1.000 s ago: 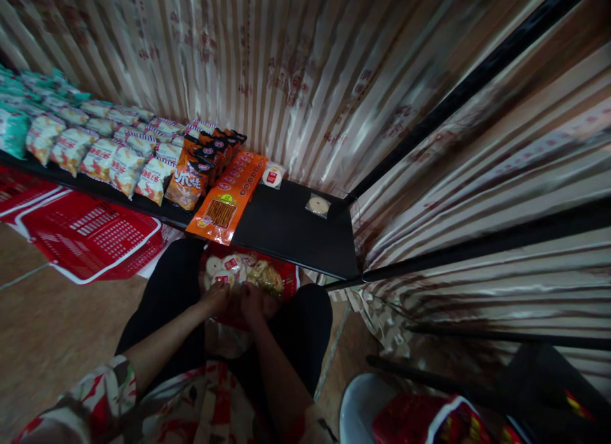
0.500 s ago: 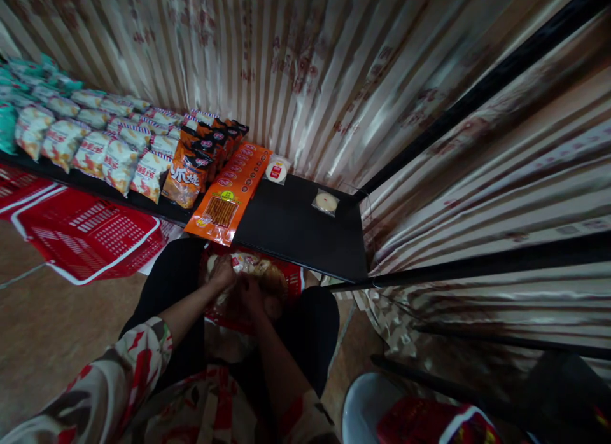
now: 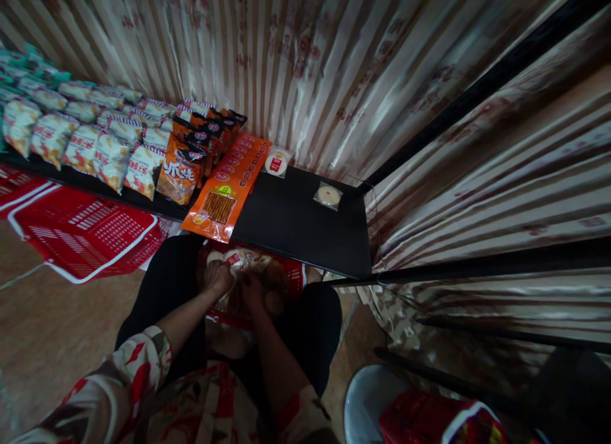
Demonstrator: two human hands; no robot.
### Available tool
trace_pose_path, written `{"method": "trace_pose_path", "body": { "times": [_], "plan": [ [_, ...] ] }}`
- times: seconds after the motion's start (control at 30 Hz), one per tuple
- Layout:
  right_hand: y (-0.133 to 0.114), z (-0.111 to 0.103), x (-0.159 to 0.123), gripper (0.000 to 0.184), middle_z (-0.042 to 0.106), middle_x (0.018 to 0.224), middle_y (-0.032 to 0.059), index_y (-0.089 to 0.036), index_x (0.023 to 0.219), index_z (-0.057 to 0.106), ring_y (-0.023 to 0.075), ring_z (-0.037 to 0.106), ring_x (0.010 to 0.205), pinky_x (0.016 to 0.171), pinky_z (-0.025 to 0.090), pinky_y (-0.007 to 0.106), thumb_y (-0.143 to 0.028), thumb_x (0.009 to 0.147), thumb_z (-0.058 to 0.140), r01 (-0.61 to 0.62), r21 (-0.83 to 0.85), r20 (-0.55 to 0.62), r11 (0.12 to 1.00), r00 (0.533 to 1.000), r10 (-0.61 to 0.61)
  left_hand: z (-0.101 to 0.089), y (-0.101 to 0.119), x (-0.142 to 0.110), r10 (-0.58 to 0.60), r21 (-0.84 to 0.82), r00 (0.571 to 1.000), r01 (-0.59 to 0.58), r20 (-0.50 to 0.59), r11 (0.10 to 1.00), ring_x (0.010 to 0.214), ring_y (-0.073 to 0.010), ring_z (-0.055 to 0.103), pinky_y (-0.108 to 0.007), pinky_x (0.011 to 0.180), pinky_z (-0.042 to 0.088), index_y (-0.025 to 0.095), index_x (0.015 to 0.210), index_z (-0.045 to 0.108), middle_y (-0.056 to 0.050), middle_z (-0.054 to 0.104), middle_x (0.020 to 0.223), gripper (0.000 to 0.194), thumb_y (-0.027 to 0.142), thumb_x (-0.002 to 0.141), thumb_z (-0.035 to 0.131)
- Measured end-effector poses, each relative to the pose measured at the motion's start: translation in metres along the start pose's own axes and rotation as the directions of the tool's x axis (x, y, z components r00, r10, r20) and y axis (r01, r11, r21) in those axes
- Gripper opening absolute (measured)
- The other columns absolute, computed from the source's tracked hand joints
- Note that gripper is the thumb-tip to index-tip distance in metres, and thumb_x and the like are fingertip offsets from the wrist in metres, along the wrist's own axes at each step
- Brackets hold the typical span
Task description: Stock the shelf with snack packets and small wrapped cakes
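Observation:
Between my knees is a red basket [image 3: 296,277] holding round, pale wrapped cakes. In it, my left hand [image 3: 219,278] has its fingers closed at the edge of a clear-wrapped cake [image 3: 235,258] with a red label. Close beside it, my right hand [image 3: 252,292] is curled among the wrappers; its fingertips are hidden and the light is dim. On the black shelf [image 3: 291,221] in front lie one plain wrapped cake [image 3: 328,195] and another with a red label [image 3: 277,163].
A large orange snack packet [image 3: 226,189] lies across the shelf. To its left stand orange-black bags [image 3: 179,170] and rows of white snack bags [image 3: 83,150]. Another red basket [image 3: 90,231] is below the shelf. Black poles [image 3: 477,94] and a striped curtain [image 3: 305,81] border the right and back.
The view has shifted slightly. Both hands stay close together in the basket, and the red-labelled cake beside my left hand shows more clearly.

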State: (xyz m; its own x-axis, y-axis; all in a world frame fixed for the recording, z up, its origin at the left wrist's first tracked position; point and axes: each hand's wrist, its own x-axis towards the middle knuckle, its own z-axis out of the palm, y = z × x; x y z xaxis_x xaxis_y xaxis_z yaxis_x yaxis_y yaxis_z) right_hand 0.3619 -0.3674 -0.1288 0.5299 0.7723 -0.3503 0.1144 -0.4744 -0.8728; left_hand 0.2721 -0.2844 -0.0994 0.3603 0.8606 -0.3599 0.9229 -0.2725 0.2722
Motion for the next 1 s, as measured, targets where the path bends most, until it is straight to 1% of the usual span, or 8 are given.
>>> {"method": "trace_pose_path", "body": {
  "times": [0.17,0.3,0.37,0.5,0.6,0.7,0.83,1.0],
  "plan": [
    [-0.001,-0.005,-0.004,0.021,0.070,0.090,0.0040,-0.021,0.084,0.067,0.0185,0.063,0.087,0.084,0.046,0.031,-0.018,0.073,0.049,0.030,0.025,-0.058,0.999,0.998,-0.028,-0.008,0.003,-0.007,-0.020,-0.026,0.999,0.018,-0.049,0.999,0.105,-0.0283,0.055,-0.034,0.090,0.040,0.007,0.099,0.062,-0.019,0.063,0.104,0.033,0.013,0.070,0.050],
    [-0.003,-0.008,-0.005,0.020,0.068,0.087,0.0034,-0.020,0.084,0.063,0.0174,0.061,0.085,0.083,0.045,0.030,-0.026,0.077,0.046,0.124,0.112,-0.119,0.986,0.987,-0.111,-0.017,0.008,-0.016,-0.008,-0.080,0.997,0.002,-0.076,0.997,0.099,-0.0237,0.059,-0.031,0.088,0.041,0.010,0.100,0.061,-0.014,0.066,0.100,0.029,0.012,0.074,0.046],
    [-0.003,-0.008,-0.006,0.020,0.067,0.087,0.0037,-0.020,0.084,0.061,0.0177,0.061,0.085,0.083,0.045,0.030,-0.030,0.079,0.045,0.144,0.135,-0.150,0.980,0.981,-0.124,-0.020,0.009,-0.020,0.007,-0.108,0.997,-0.016,-0.082,0.994,0.098,-0.0222,0.060,-0.030,0.088,0.042,0.011,0.101,0.060,-0.013,0.067,0.098,0.030,0.011,0.076,0.043],
    [-0.006,-0.011,-0.009,0.020,0.067,0.087,0.0036,-0.021,0.083,0.060,0.0184,0.061,0.086,0.082,0.045,0.030,-0.034,0.079,0.045,0.165,0.160,-0.182,0.973,0.974,-0.135,-0.020,0.009,-0.028,0.035,-0.158,0.995,-0.049,-0.091,0.986,0.104,-0.0215,0.058,-0.030,0.093,0.040,0.010,0.109,0.059,-0.013,0.065,0.106,0.035,0.011,0.079,0.041],
    [-0.009,-0.014,-0.010,0.019,0.067,0.086,0.0035,-0.021,0.082,0.060,0.0187,0.061,0.084,0.081,0.045,0.030,-0.035,0.077,0.047,0.160,0.185,-0.202,0.970,0.972,-0.122,-0.020,0.007,-0.032,0.073,-0.194,0.993,-0.090,-0.095,0.977,0.107,-0.0209,0.056,-0.030,0.096,0.038,0.010,0.111,0.059,-0.013,0.064,0.111,0.035,0.013,0.081,0.041],
    [-0.014,-0.018,-0.012,0.020,0.067,0.086,0.0037,-0.021,0.081,0.061,0.0188,0.061,0.084,0.083,0.045,0.030,-0.036,0.075,0.048,0.147,0.243,-0.213,0.959,0.972,-0.095,-0.020,0.006,-0.035,0.097,-0.231,0.990,-0.119,-0.106,0.966,0.107,-0.0199,0.056,-0.029,0.096,0.039,0.010,0.110,0.059,-0.013,0.063,0.112,0.034,0.015,0.083,0.038],
    [-0.017,-0.021,-0.014,0.024,0.069,0.090,0.0049,-0.021,0.085,0.062,0.0189,0.062,0.085,0.081,0.047,0.030,-0.038,0.073,0.050,0.137,0.343,-0.202,0.929,0.977,-0.069,-0.023,0.006,-0.040,0.096,-0.273,0.987,-0.127,-0.126,0.953,0.105,-0.0201,0.058,-0.031,0.095,0.040,0.010,0.108,0.059,-0.013,0.063,0.110,0.033,0.017,0.084,0.038],
    [-0.018,-0.021,-0.017,0.027,0.070,0.091,0.0061,-0.020,0.085,0.063,0.0198,0.064,0.087,0.080,0.048,0.030,-0.039,0.071,0.051,0.111,0.368,-0.219,0.923,0.975,-0.030,-0.029,0.006,-0.045,0.092,-0.329,0.984,-0.139,-0.155,0.934,0.101,-0.0199,0.059,-0.032,0.092,0.043,0.013,0.105,0.059,-0.011,0.064,0.108,0.030,0.021,0.084,0.041]
  ]
}}
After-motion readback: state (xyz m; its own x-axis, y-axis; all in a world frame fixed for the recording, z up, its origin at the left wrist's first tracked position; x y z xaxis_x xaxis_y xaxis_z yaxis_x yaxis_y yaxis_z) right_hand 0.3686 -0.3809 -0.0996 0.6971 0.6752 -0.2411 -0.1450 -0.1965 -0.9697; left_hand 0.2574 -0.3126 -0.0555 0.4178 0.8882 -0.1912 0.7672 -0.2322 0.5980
